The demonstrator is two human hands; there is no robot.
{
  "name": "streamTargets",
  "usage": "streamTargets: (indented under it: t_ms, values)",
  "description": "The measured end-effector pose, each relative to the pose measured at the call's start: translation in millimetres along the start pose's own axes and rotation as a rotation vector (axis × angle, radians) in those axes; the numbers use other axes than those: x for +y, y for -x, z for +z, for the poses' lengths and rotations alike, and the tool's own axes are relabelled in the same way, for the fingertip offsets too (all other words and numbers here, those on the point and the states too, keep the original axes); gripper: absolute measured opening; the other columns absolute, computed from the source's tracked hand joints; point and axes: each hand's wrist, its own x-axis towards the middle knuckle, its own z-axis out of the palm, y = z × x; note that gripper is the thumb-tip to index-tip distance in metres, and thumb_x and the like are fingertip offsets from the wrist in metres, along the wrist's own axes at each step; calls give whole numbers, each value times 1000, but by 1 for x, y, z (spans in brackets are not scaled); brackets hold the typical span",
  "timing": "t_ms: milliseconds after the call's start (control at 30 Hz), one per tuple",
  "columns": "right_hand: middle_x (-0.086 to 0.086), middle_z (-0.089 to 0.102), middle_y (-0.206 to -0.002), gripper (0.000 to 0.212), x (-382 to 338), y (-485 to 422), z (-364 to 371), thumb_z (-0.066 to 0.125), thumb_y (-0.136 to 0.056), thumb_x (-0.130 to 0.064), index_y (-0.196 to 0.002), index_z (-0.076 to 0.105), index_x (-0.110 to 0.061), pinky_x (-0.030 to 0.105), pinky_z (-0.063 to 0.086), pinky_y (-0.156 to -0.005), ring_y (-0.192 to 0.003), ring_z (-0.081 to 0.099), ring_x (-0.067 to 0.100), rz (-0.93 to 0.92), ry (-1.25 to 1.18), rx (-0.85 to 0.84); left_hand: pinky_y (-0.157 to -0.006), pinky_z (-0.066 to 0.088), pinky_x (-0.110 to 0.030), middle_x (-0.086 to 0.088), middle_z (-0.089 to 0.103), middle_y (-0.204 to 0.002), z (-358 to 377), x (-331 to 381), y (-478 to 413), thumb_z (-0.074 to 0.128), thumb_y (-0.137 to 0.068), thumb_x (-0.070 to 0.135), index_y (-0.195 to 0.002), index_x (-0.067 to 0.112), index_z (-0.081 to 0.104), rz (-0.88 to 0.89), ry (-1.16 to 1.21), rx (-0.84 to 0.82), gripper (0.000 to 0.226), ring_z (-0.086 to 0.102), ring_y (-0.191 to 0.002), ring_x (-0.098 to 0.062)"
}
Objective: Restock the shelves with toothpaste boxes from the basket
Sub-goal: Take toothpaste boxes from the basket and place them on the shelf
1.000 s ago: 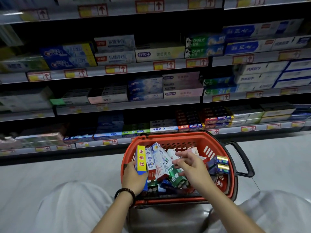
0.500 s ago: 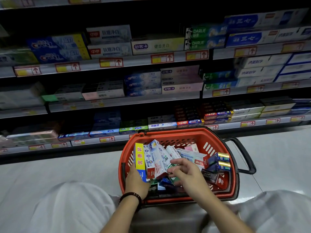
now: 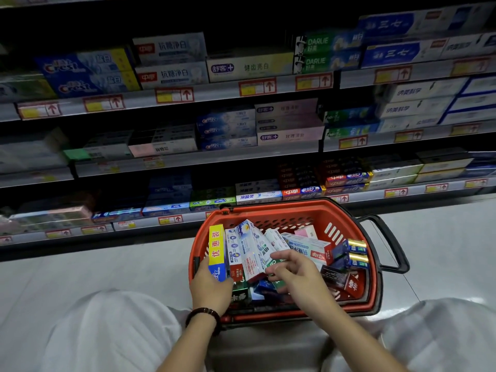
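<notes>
Right hand (image 3: 300, 275) lowered, pinching green box (image 3: 280, 283); left hand (image 3: 210, 287) gripping yellow-banded box (image 3: 217, 248).

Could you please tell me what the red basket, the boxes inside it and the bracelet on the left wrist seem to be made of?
Red basket: looks like moulded plastic, semi-gloss, with slotted walls.
Boxes, such as the yellow-striped box: printed card, glossy, with sharp folded edges.
Bracelet: dark round beads, perhaps wood or stone; too small to tell.

pale floor (image 3: 107, 269) | white trouser knees (image 3: 107, 331) | red-arrow price tags (image 3: 174, 94)
</notes>
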Motion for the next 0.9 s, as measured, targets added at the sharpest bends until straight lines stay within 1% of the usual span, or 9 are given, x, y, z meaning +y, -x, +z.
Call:
streamTargets:
  t_ms: [67, 167, 233, 367, 533, 567, 667, 800, 900]
  values:
    - [4, 80, -100, 20, 0, 0, -1, 62, -103, -7, -118, 67, -19, 32, 62, -74, -92, 77, 15, 4, -2, 2, -69, 53, -20, 7, 70, -102, -5, 4, 1, 86, -83, 14, -121, 28, 60, -21, 42, 42, 48, 67, -85, -6]
    - [3, 80, -100, 20, 1, -1, -1, 63, -104, -8, -119, 67, -20, 35, 62, -76, -91, 77, 15, 6, 6, 5, -81, 64, -39, 7, 71, -105, -11, 8, 3, 88, -82, 21, -134, 22, 58, -70, 128, 54, 60, 72, -91, -11]
    - [2, 80, -100, 19, 2, -1, -1, 63, -103, -10, -118, 67, -22, 33, 62, -74, -90, 77, 13, 8, 9, 3, -81, 65, -44, 8, 73, -106, -14, 11, 4, 87, -83, 22, -137, 21, 57, -80, 203, 35, 61, 74, -92, -12]
    - [4, 80, -101, 19, 3, 0, 0, 64, -103, -11, -117, 67, -22, 30, 60, -70, -90, 76, 14, 9, 6, 4, -79, 66, -44, 5, 75, -109, -14, 15, 8, 84, -87, 21, -133, 21, 59, -82, 340, -49, 52, 77, -93, -15]
    - [9, 78, -102, 17, 6, -5, -1, 66, -101, -10, -114, 68, -21, 33, 57, -68, -89, 76, 17, 9, -19, 32, -61, 61, -25, 3, 75, -105, -16, 25, 14, 77, -92, 15, -118, 27, 63, -57, 472, -130, 32, 77, -86, -7]
    - [10, 78, -101, 17, 8, -6, -2, 66, -101, -9, -113, 69, -21, 35, 57, -68, -87, 75, 19, 9, -29, 46, -62, 62, -27, 2, 76, -105, -15, 27, 15, 77, -93, 14, -116, 27, 64, -61, 490, -146, 30, 77, -86, -7]
    - [15, 75, -101, 17, 14, -12, -4, 68, -100, -10, -111, 69, -22, 42, 56, -69, -83, 72, 29, -3, -47, 111, -75, 64, -40, -6, 78, -106, -14, 28, 15, 78, -92, 15, -115, 23, 68, -96, 518, -173, 27, 79, -90, -17]
    - [8, 72, -103, 18, 16, -17, -11, 69, -100, -16, -115, 67, -26, 52, 61, -77, -87, 73, 36, -30, -55, 206, -81, 62, -44, -9, 78, -106, -15, 30, 15, 79, -90, 13, -113, 19, 68, -138, 579, -188, 26, 79, -89, -24]
    - [0, 69, -116, 25, 15, -19, -16, 73, -98, -20, -118, 63, -32, 53, 62, -89, -97, 73, 26, -26, -69, 269, -79, 62, -43, -9, 78, -109, -17, 33, 17, 78, -91, 17, -115, 17, 67, -173, 608, -239, 26, 79, -91, -23]
